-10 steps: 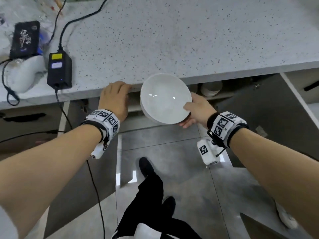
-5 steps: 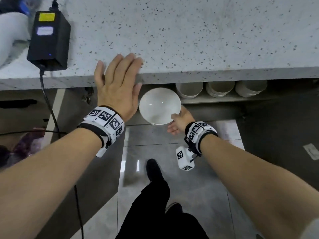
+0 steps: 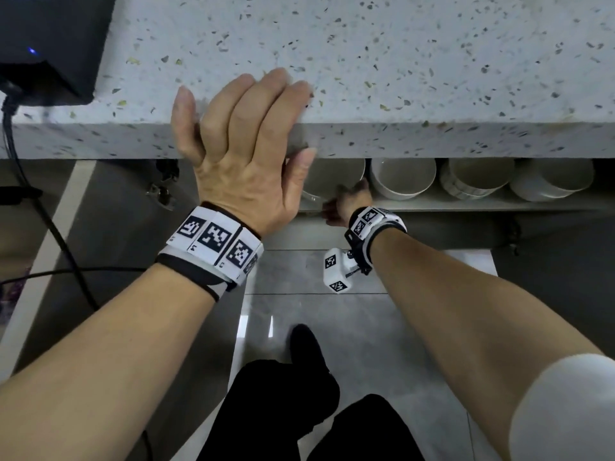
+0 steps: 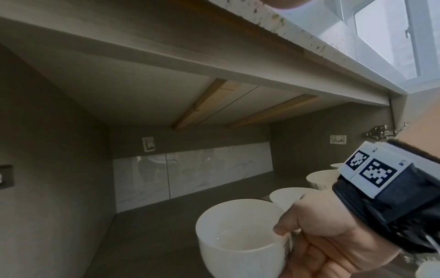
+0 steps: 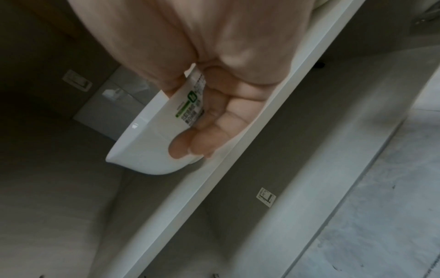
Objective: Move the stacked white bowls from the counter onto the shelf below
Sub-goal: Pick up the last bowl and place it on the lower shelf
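Observation:
My right hand (image 3: 346,202) grips a white bowl (image 3: 332,176) by its rim, thumb inside and fingers (image 5: 190,148) under the labelled wall. The white bowl (image 4: 238,237) (image 5: 147,146) is tilted and sits under the counter, over the left end of the shelf (image 3: 466,205). I cannot tell whether it touches the shelf. To its right, three more white bowls (image 3: 402,178) (image 3: 476,178) (image 3: 552,181) stand in a row. My left hand (image 3: 246,128) lies flat on the speckled counter's (image 3: 432,61) front edge and holds nothing.
A black power adapter (image 3: 43,44) sits on the counter at the far left, its cable (image 3: 43,224) hanging down past the cabinet front. My dark trouser legs and shoe (image 3: 307,354) stand on the grey tiled floor below. The cabinet roof (image 4: 166,75) hangs low above the shelf.
My right hand has carried the bowl down from in front of the counter and in under it, over the shelf. The left hand has flattened on the counter edge. My head has dropped closer.

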